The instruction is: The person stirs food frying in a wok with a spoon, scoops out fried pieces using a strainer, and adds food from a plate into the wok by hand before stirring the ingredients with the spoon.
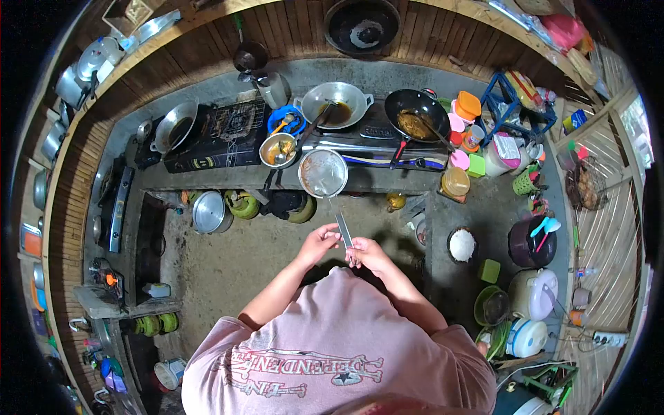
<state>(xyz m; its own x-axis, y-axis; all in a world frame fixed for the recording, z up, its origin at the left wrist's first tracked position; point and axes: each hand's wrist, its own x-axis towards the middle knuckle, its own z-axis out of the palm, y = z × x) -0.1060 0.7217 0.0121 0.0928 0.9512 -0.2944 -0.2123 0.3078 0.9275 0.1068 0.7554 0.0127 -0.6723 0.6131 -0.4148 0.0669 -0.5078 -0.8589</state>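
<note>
We see the right hand (365,254) closed on the near end of a flat grey strip (343,229), which projects forward between the hands. The left hand (319,244) curls just beside it; whether it grips, we cannot tell. Beyond sits a metal pan (323,173).

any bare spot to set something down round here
Bare counter shows between the yellow-lidded jar and the dark pot; bare floor, between the silver pot and the left hand. Crowded: the stove counter with its pans, and the corner around the orange tub.
</note>
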